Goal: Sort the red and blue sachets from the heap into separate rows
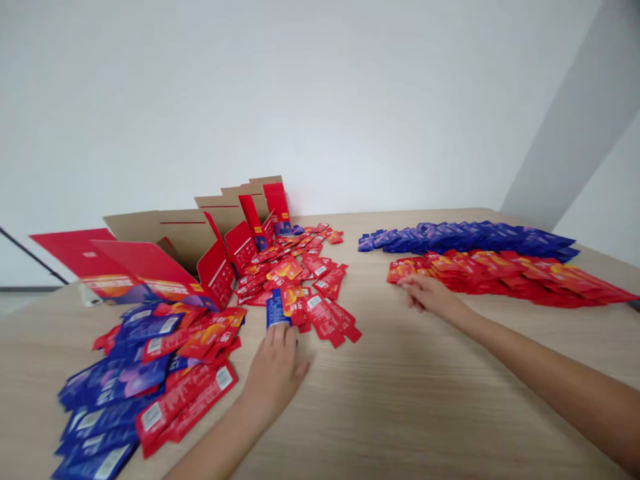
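My left hand (276,365) lies palm down over the near end of a blue packet (277,310). Its fingers rest on the packet, and the thumb sticks out to the right, apart from them. This packet lies at the near edge of a loose heap of red packets (320,265), partly under a red and orange one. My right hand (426,293) is at the left end of a long overlapping row of red packets (490,270). The index fingertip is at the edge of the end packet, with thumb and fingers apart; whether it touches is unclear.
Behind the red row runs a row of blue packets (465,235). Several open red cardboard boxes (165,267) stand at the left, flaps up. In front of them lies a mixed pile of blue and red packets (150,380). A white wall (350,100) rises behind the wooden table (380,400).
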Tool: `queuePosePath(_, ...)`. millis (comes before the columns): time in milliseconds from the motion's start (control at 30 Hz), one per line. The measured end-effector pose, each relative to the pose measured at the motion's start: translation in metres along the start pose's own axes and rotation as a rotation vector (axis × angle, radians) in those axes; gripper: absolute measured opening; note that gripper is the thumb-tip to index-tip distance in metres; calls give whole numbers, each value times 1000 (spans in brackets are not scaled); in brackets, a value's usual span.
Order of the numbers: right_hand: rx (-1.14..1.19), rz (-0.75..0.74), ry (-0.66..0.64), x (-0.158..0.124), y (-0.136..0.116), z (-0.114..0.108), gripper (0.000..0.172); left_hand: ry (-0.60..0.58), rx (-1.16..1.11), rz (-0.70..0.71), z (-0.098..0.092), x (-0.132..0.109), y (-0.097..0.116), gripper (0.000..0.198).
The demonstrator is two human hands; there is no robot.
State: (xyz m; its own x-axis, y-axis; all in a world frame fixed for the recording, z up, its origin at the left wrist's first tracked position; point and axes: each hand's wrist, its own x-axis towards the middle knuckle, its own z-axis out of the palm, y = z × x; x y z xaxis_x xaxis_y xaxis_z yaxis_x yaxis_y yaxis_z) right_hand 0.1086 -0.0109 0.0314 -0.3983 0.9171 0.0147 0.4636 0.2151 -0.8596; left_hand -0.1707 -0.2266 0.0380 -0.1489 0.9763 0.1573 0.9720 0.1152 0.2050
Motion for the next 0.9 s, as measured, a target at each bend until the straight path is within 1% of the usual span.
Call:
queuePosePath(67,38,-47,-116,-25,-11,28,22,-78,202,-108,-1,-16,-15,51)
queuePosePath(133,47,-80,-204,-45,-23,52,23,-176,327,-155,2,-27,-22,47)
queuePosePath(200,33,-120,-263,-61,-35,71,22,-230,381,-146,4,-33,-21,46)
queuePosePath(267,-24,-219,-277,-74,-45,85,21,-246,326,-104,3,-33,-14,48)
queuePosePath(333,-104,-343,-259,-84,-53,94,17,-267,110,-29,0,-30,-3,44)
queuePosePath(367,-132,-376,-246,-88,-55,98,15,-267,-43,4,-1,-26,3,39)
queuePosePath(400,-139,-368,-242,-92,-56,101,14,-247,-206,26,-2,-22,9,33)
queuePosePath(433,-114,-314,-253,-95,-56,104,15,-207,-369,30,0,-17,16,26)
queuePosePath(467,-56,-225,-283,-97,-55,107,18,-151,-529,15,2,-11,23,20)
queuePosePath(500,27,-128,-324,-99,-53,110,25,-96,-681,-19,5,-4,31,18)
queuePosePath(567,230,16,-420,-100,-49,116,41,-25,-938,-106,14,12,48,22)
queuePosePath(600,327,53,-446,-100,-46,118,47,1,-1033,-139,19,20,57,24)
queuePosePath(633,408,64,-446,-99,-44,120,52,37,-1093,-158,24,26,66,24)
queuePosePath(667,469,60,-417,-99,-42,122,55,82,-1123,-157,28,32,75,22)
queuePosePath(733,551,45,-296,-96,-37,121,56,156,-1153,-121,37,39,89,20)
queuePosePath(767,578,36,-231,-94,-34,120,55,144,-1176,-101,41,41,95,19)
queuePosePath(800,593,25,-181,-92,-31,118,54,87,-1204,-85,45,41,99,20)
queuePosePath(833,596,14,-145,-91,-28,115,53,4,-1230,-75,48,41,102,22)
queuePosePath(900,558,-24,-114,-87,-23,110,50,-148,-1248,-67,52,40,104,27)
